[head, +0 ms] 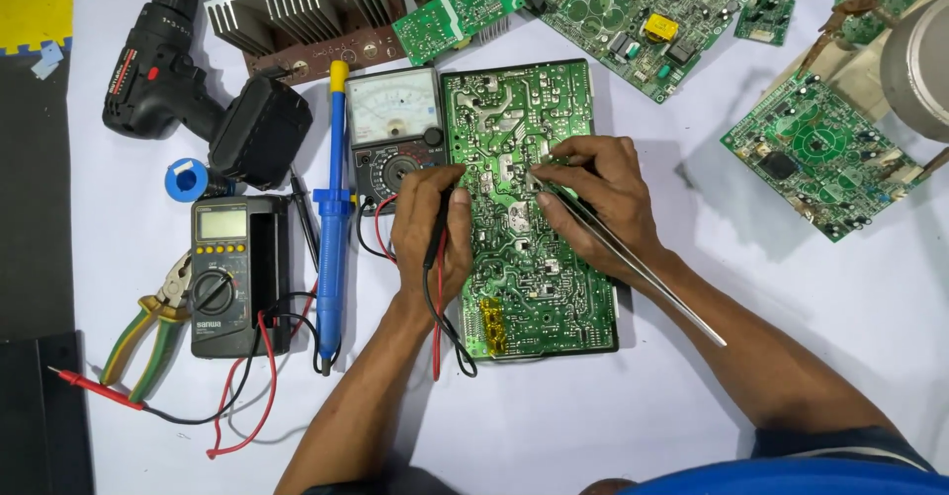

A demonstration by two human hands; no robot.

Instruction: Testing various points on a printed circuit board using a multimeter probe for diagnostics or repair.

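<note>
On the white table [613, 396], at the middle of the scene, lies your green board [529, 208], solder side up; your left hand [430, 233] rests at its left edge, fingers curled and closed round the probes [442, 228], one red and one black, whose leads [437, 327] trail back near your wrist; your right hand [603, 199] lies across the board's right half, thumb and fingers pinched on long metal tweezers [633, 263], the tips touching the board near its middle and the handle slanting out to the near right; just left of the board sits an analog meter [395, 129], touching its edge; beside that stands a blue solder sucker [333, 218]; further left are a dark multimeter [229, 278], pliers [148, 327] with green and yellow grips, and a solder spool [186, 179]; a black drill [188, 85] lies at the far left; more boards [816, 154] are spread along the far and right sides.
</note>
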